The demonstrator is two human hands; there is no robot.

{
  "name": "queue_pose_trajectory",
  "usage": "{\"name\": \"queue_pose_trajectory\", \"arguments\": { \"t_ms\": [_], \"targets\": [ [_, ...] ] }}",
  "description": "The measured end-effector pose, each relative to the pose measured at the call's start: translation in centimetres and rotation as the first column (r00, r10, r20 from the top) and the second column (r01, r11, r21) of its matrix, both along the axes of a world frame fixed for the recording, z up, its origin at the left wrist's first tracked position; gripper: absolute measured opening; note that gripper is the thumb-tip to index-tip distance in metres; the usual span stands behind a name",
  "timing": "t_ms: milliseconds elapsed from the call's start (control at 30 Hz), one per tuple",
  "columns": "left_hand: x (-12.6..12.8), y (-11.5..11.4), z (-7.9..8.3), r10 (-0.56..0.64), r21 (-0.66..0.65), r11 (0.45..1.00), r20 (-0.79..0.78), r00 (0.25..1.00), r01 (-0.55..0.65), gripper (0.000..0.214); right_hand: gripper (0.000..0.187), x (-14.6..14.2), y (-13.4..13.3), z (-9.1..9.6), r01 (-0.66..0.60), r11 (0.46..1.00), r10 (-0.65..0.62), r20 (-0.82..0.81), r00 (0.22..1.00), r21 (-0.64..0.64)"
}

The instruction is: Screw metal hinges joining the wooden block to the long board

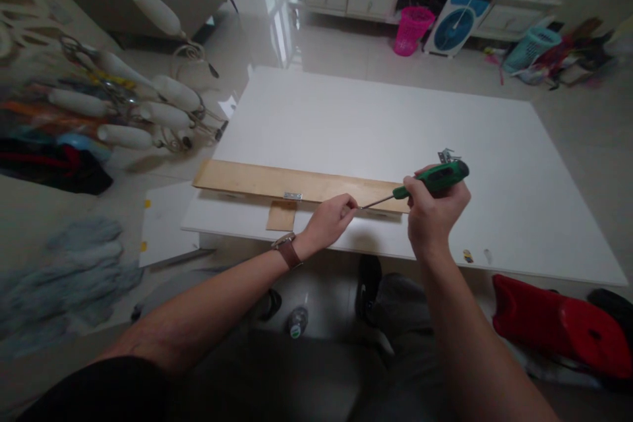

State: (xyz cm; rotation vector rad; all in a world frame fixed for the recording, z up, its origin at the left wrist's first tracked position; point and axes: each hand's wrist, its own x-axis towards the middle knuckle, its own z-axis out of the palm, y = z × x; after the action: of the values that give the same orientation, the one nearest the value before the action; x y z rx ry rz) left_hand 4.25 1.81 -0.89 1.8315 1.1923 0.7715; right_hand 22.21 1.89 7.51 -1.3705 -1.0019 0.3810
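Note:
My right hand [435, 214] is wrapped round the green handle of a screwdriver [440, 177], whose thin shaft points left. The tip reaches the closed fingers of my left hand [327, 224], which pinch something small at the near edge of a long wooden board [247, 178]. What they pinch is too small to name. To the left, a small metal bracket [293, 196] sits on that same edge, above a short piece of wood [281, 217]. Beyond my right hand lie several small metal brackets [448, 156].
All this rests on a large white panel [376, 119]. A small yellow-and-black item [467, 256] lies near its front edge. On the floor are a plastic bottle [297, 322], a red object [558, 326] and a lamp-like fixture [168, 112] at left. A pink basket [413, 30] stands behind.

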Motion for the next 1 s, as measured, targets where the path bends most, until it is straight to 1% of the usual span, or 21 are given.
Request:
{"name": "queue_pose_trajectory", "arguments": {
  "t_ms": [133,300,433,533,700,900,1000],
  "targets": [
    [-0.7,0.1,0.3,-0.007,0.023,1.000,-0.010,1.000,0.007,0.008,0.015,-1.1,0.2,0.2,-0.017,1.000,0.017,0.009,1.000,0.004],
    [-1.8,0.2,0.6,-0.009,0.044,0.999,-0.025,1.000,0.010,0.015,0.016,-2.2,0.6,0.0,-0.020,1.000,0.019,0.042,0.999,0.015],
    [-2.7,0.3,0.8,-0.020,0.054,0.998,-0.034,0.999,0.022,0.016,0.018,-2.8,1.0,-0.3,-0.029,0.999,0.028,0.011,1.000,0.024],
    [-3.2,0.3,0.8,-0.008,0.053,0.999,-0.024,1.000,0.010,0.018,0.020,-3.3,1.0,-0.5,-0.050,0.998,0.050,-0.005,0.999,0.024],
    [-3.5,0.4,0.6,-0.010,0.037,0.999,-0.034,0.999,0.011,0.017,0.021,-3.9,0.9,-0.8,-0.085,0.996,0.084,0.010,0.996,0.026],
    [-3.7,0.2,1.0,-0.046,0.026,0.998,-0.088,0.995,0.049,0.012,0.020,-4.4,0.9,-0.9,-0.086,0.996,0.086,-0.017,0.996,0.016],
    [-3.7,0.1,1.2,-0.043,0.002,0.999,-0.133,0.990,0.044,0.012,0.018,-4.8,0.9,-0.7,-0.120,0.993,0.120,0.035,0.992,0.001]
  ]
}}
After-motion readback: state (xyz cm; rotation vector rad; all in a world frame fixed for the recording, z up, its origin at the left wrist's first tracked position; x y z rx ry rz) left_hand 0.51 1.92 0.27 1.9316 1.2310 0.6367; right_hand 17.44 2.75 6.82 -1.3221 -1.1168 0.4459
